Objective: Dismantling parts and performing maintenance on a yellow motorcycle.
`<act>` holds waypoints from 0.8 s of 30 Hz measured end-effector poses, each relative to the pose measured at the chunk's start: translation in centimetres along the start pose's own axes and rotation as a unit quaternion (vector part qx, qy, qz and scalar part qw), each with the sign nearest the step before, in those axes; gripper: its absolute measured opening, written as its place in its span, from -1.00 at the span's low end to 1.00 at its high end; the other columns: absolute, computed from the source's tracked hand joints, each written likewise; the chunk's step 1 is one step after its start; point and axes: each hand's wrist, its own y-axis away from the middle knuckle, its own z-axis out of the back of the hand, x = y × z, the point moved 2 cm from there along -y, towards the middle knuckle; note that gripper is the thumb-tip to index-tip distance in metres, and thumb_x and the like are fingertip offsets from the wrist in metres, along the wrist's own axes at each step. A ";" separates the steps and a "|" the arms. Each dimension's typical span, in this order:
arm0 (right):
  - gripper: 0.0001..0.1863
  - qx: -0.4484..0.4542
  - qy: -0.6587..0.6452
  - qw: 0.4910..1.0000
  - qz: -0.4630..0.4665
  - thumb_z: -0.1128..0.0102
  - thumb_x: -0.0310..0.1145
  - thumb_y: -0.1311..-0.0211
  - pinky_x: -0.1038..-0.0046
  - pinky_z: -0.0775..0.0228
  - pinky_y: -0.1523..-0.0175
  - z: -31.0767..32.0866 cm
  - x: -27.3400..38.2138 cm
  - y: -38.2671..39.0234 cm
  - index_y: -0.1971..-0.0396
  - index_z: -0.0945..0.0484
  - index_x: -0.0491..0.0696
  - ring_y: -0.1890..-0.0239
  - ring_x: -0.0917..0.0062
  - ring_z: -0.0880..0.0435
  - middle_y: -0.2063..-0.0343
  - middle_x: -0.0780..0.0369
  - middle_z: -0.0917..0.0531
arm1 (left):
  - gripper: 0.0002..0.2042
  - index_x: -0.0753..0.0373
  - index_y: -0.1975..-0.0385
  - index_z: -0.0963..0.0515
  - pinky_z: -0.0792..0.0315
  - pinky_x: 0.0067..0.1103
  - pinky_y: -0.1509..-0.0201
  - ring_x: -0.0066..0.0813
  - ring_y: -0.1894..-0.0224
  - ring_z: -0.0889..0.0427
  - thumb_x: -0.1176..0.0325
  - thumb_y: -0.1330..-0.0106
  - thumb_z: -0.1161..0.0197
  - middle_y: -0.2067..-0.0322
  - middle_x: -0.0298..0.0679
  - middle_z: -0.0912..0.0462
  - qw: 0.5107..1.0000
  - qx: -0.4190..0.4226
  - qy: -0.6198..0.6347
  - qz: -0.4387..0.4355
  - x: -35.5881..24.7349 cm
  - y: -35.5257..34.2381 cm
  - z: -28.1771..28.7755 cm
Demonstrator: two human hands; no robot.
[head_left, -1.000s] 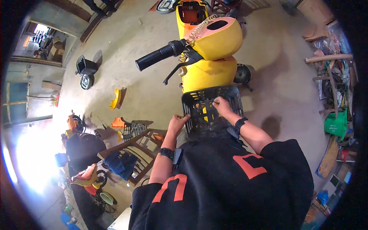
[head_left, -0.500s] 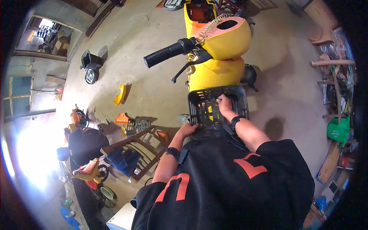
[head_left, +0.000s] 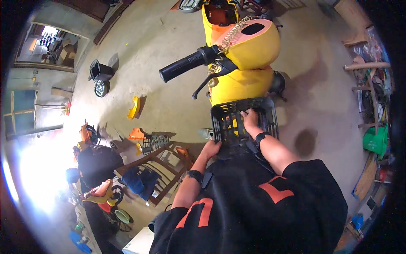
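A black plastic basket point(head_left: 272, 111) with slotted walls is on the front of a yellow scooter point(head_left: 241, 86), just ahead of my body. My left hand point(head_left: 211, 148) is closed on the basket's left rim. Inside the basket is my right hand point(head_left: 251, 119), its fingers curled together near the far wall; whatever they hold, if anything, is hidden. Beyond the basket, the scooter's black handlebar grip point(head_left: 182, 67) and brake lever point(head_left: 205, 86) stick out to the left. A coiled beige cord point(head_left: 226, 42) lies over the handlebar cover.
To the left lie a yellow curved panel point(head_left: 134, 107), an orange part point(head_left: 136, 134) and a wooden frame point(head_left: 163, 173) with dark blue cloth on it. A black bin-like part point(head_left: 100, 70) sits farther off. A green container point(head_left: 375, 140) is among clutter on the right.
The handlebar has turned slightly, its left grip and lever coming nearer to me. Both hands stay at the basket, and the whole view has shifted a little.
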 end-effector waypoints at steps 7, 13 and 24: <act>-0.75 0.038 -0.018 0.999 -0.029 -0.21 -0.23 -0.03 0.32 -0.34 0.37 -1.0 1.1 0.3 0.54 -0.54 -0.14 0.47 0.24 -0.58 0.58 0.06 -0.58 | -0.52 0.42 0.26 -0.48 -0.34 -0.28 0.09 0.09 0.14 -0.50 0.03 -0.21 0.06 0.35 0.20 -0.54 0.997 0.013 -0.060 0.043 1.3 0.2 0.2; -0.87 0.063 -0.474 0.837 -0.265 -0.17 -0.40 -0.10 0.63 -0.23 0.63 -6.0 -2.7 -0.3 0.57 -0.48 -0.10 0.65 0.61 -0.51 0.67 0.31 -0.54 | -0.53 0.38 0.24 -0.47 -0.35 -0.28 0.11 0.08 0.15 -0.49 0.01 -0.22 0.06 0.33 0.20 -0.53 0.997 -0.001 -0.058 0.054 3.4 -0.2 -0.9; -0.92 0.114 -0.551 0.689 -0.457 0.00 -0.51 -0.16 0.74 -0.19 0.70 -4.7 -2.1 -0.2 0.45 -0.41 0.02 0.57 0.60 -0.56 0.54 0.32 -0.56 | -0.52 0.45 0.44 -0.47 -0.34 -0.15 0.19 0.17 0.31 -0.49 0.02 -0.23 0.06 0.47 0.23 -0.51 0.996 -0.026 -0.079 0.037 3.9 -0.6 -1.8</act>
